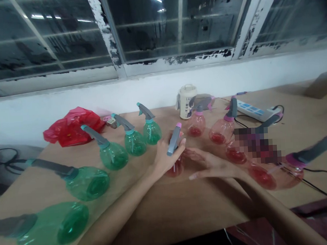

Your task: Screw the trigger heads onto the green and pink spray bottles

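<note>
A red spray bottle (pixel 174 170) with a grey trigger head and pink nozzle stands upright in the middle of the table. My left hand (pixel 166 155) is closed round it just below the head, thumb against the grey part. Beside the bottle's right side, my right hand (pixel 209 164) has its fingers spread; whether the fingertips touch the bottle I cannot tell. To the left, several green spray bottles (pixel 114 154) stand in a curved row. On the right is a matching row of red spray bottles (pixel 221 128), part of it covered by a blurred patch.
A crumpled red plastic bag (pixel 73 127) lies at the back left with a small box (pixel 111 121) near it. A white lidded cup (pixel 186 103) stands by the wall. Behind the right row lie a power strip (pixel 257 111) and black cables. The windows line the far wall.
</note>
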`<control>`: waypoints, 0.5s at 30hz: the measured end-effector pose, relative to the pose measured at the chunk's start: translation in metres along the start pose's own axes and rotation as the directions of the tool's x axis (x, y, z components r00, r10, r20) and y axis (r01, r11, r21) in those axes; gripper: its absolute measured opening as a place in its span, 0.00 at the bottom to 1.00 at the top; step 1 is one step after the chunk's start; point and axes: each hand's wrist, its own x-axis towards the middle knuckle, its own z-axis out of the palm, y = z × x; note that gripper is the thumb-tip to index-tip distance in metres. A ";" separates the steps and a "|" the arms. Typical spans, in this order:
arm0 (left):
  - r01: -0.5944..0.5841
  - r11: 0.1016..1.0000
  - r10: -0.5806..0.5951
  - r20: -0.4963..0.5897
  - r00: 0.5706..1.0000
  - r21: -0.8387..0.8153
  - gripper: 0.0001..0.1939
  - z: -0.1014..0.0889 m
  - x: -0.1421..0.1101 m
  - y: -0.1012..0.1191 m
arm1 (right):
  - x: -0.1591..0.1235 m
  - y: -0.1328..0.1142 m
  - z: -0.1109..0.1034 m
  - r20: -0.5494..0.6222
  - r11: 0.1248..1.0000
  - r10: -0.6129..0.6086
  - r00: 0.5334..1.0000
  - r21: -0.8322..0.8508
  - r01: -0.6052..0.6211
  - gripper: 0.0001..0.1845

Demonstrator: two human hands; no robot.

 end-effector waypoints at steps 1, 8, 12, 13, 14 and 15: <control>0.004 1.000 -0.004 0.000 1.000 -0.014 0.09 0.001 0.000 0.000 | -0.003 -0.006 0.007 -0.024 1.000 -0.012 1.000 -0.030 0.011 0.51; 0.065 0.996 -0.065 0.008 0.998 -0.062 0.19 0.004 -0.001 0.003 | 0.011 -0.019 0.067 -0.451 0.948 0.075 0.889 -0.244 -0.204 0.38; 0.020 0.998 -0.020 -0.003 1.000 -0.066 0.32 0.002 -0.007 -0.006 | 0.015 -0.011 0.068 -0.512 0.907 0.063 0.857 -0.329 -0.263 0.33; -0.008 0.998 0.007 -0.024 1.000 -0.066 0.34 0.001 -0.011 -0.011 | 0.016 -0.008 0.064 -0.522 0.902 0.049 0.851 -0.342 -0.262 0.35; -0.029 0.998 0.026 -0.049 0.998 -0.060 0.35 0.000 -0.016 -0.017 | 0.018 -0.005 0.058 -0.535 0.901 0.037 0.844 -0.347 -0.260 0.37; -0.034 0.998 0.031 -0.066 0.997 -0.051 0.33 -0.001 -0.022 -0.024 | 0.020 -0.001 0.051 -0.552 0.902 0.031 0.833 -0.343 -0.261 0.39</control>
